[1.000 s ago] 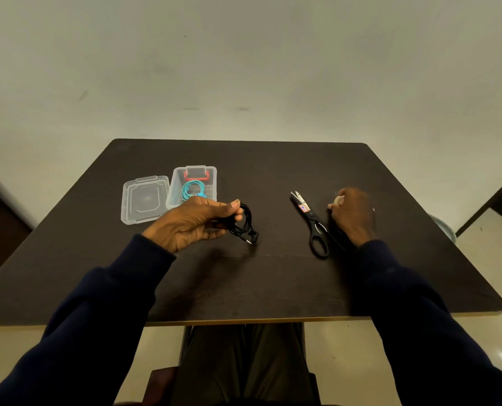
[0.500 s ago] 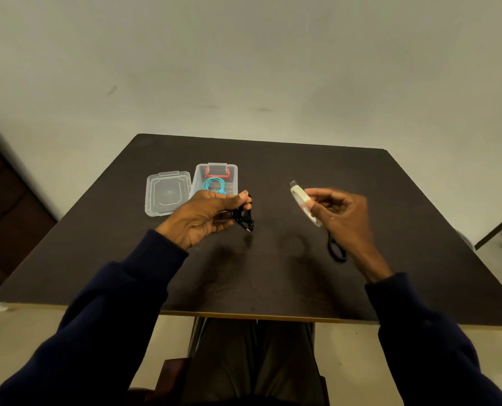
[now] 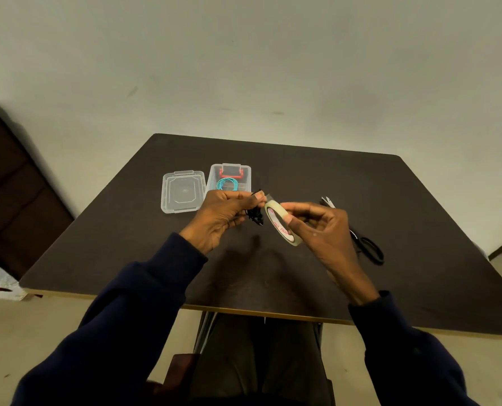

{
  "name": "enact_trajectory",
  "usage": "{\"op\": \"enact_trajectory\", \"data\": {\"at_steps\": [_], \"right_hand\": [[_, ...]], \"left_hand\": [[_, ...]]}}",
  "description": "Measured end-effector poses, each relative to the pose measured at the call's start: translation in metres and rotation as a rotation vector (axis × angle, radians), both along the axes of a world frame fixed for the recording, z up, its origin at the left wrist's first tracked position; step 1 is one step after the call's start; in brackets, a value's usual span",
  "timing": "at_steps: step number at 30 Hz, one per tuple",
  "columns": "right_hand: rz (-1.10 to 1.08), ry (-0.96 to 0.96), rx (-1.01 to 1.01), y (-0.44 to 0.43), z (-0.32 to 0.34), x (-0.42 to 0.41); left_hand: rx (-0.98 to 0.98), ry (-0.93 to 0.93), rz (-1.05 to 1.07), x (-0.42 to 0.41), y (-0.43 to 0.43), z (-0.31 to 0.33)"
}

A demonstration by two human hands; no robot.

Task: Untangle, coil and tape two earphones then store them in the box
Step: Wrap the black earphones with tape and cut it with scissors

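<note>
Both hands are meeting mid-table: the right hand [image 3: 320,227], gripping the tape roll [image 3: 282,225] lifted from 3 o'clock, is reaching the coiled black earphone [image 3: 254,213] pinched by the left hand [image 3: 223,215]. Taping is probably beginning; the teal earphone [image 3: 227,183] is lying in the box [image 3: 245,171] at 11 o'clock.

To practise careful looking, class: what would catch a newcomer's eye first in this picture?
The two hands meeting above the middle of the table: the right hand holds a tape roll, and the left hand grips a bunched black earphone. Behind them the open box holds a teal earphone, with its lid lying to the left. Scissors lie at the right.
</note>
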State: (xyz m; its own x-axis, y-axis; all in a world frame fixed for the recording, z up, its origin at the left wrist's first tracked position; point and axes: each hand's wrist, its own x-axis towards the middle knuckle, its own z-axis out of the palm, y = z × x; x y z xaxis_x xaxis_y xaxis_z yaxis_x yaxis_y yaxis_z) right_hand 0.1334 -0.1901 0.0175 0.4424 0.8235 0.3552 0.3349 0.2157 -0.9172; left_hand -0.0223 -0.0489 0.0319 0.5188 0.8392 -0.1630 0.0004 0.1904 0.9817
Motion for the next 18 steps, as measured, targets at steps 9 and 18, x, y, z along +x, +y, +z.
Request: {"op": "enact_trajectory", "data": {"at_steps": [9, 18], "right_hand": [[-0.024, -0.027, 0.019, 0.002, 0.010, -0.005], [-0.039, -0.038, 0.029, 0.004, 0.015, -0.008]], "left_hand": [[0.166, -0.006, -0.019, 0.003, -0.001, 0.005], [0.401, -0.006, -0.028, 0.006, -0.005, 0.011]]}}
